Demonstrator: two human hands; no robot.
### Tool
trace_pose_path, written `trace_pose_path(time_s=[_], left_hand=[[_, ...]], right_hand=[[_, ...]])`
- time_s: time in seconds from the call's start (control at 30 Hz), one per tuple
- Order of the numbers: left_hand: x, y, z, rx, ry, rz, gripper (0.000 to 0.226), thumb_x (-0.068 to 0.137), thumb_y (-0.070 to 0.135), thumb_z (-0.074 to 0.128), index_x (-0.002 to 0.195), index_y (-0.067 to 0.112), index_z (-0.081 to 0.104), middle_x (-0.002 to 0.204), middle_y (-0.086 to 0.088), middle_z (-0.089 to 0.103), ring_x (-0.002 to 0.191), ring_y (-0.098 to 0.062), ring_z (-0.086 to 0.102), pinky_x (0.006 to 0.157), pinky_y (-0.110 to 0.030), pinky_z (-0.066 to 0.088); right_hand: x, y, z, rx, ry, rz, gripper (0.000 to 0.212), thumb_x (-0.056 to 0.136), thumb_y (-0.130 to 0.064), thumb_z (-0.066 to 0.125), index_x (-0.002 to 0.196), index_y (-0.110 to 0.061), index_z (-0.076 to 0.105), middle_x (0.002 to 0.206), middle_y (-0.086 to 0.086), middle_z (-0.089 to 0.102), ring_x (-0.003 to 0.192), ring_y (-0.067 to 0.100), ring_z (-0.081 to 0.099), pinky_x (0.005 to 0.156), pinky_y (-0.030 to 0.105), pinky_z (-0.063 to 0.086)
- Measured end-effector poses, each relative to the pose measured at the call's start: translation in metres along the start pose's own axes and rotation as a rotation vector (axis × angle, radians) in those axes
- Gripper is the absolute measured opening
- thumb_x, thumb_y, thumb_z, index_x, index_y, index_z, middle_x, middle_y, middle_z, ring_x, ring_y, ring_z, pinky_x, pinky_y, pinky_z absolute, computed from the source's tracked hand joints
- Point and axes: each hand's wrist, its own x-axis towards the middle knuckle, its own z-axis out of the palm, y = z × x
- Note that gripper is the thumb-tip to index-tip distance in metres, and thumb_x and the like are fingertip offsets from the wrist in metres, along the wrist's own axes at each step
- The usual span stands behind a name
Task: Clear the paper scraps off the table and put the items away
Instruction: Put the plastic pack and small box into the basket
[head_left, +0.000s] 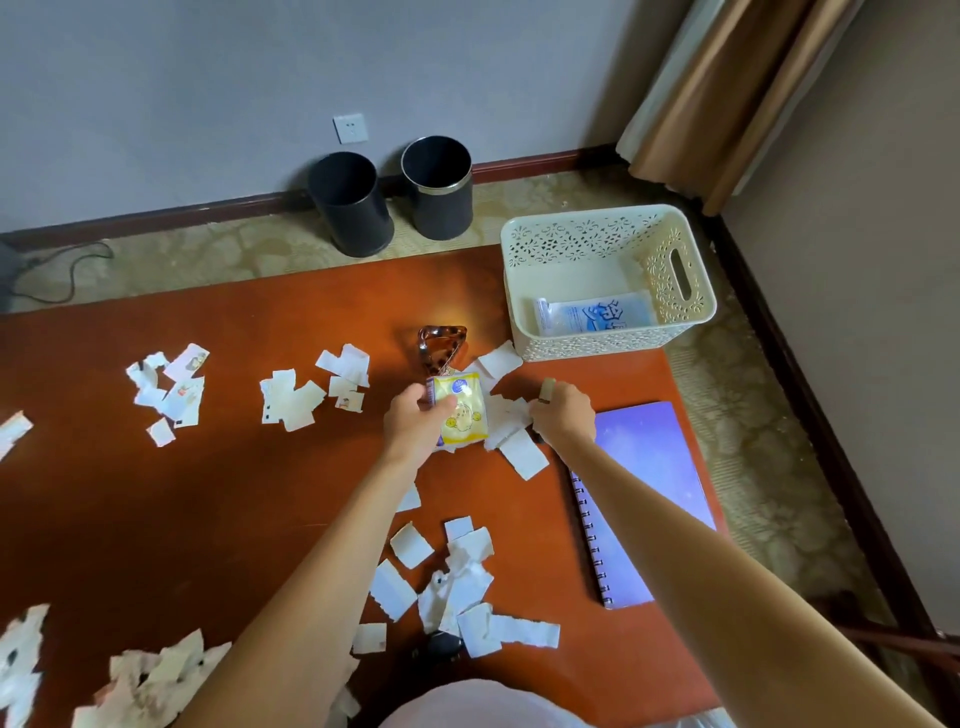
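Reaching forward with both arms over the worktop (208, 493). Gripping a packet (465, 415) in the left hand (415, 423), thumb across its face. Resting the right hand (566, 415) knuckles-up on scraps (524, 457) just beside it, fingers curled under; impossible to tell whether pinching any. Covering part of the notebook (654, 452) with the right forearm.
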Motion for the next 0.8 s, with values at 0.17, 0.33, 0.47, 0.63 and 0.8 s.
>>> trace_pose_path(time_s=[0.17,0.33,0.47,0.63,0.8], left_hand=[[-0.008,0.025,-0.009,-0.051,0.100,0.119,0.022,0.094,0.026,0.052,0.107,0.008,0.055,0.111,-0.008,0.063,0.097,-0.017,0.062,0.055,-0.013,0.048],[-0.008,0.077,-0.011,-0.151,0.110,0.246,0.030,0.095,0.029,0.050,0.115,0.007,0.053,0.107,-0.003,0.060,0.088,-0.009,0.058,0.056,-0.011,0.048],[0.003,0.118,-0.004,-0.194,0.085,0.294,0.033,0.095,0.023,0.050,0.123,0.006,0.050,0.123,-0.010,0.061,0.090,-0.009,0.058,0.044,-0.001,0.044],[0.026,0.144,0.008,-0.193,0.023,0.299,0.038,0.096,0.012,0.049,0.132,0.012,0.038,0.128,-0.011,0.058,0.088,-0.011,0.058,0.047,-0.006,0.047],[0.048,0.151,0.016,-0.163,0.014,0.272,0.037,0.097,0.011,0.043,0.134,0.017,0.038,0.125,-0.009,0.058,0.081,-0.009,0.056,0.043,-0.003,0.044]], right_hand=[[-0.021,-0.017,-0.023,0.085,0.069,-0.363,0.031,0.089,-0.012,0.041,0.060,-0.004,0.039,0.065,0.019,0.056,0.059,0.028,0.044,0.055,0.038,0.035],[-0.025,-0.056,-0.068,0.442,0.170,-0.496,0.045,0.092,-0.035,0.043,0.057,-0.007,0.042,0.054,0.013,0.048,0.054,0.020,0.040,0.056,0.032,0.035],[0.015,-0.076,-0.101,0.563,0.201,-0.417,0.053,0.094,-0.031,0.047,0.057,0.007,0.052,0.050,0.014,0.053,0.047,0.011,0.039,0.048,0.021,0.034],[0.058,-0.072,-0.111,0.446,0.095,-0.348,0.019,0.094,-0.019,0.054,0.085,-0.003,0.054,0.052,0.001,0.054,0.025,0.000,0.041,0.030,0.013,0.031],[0.083,-0.074,-0.100,0.331,-0.059,-0.296,0.007,0.088,0.000,0.056,0.090,-0.006,0.052,0.060,0.001,0.052,0.033,0.002,0.048,0.028,0.013,0.035]])
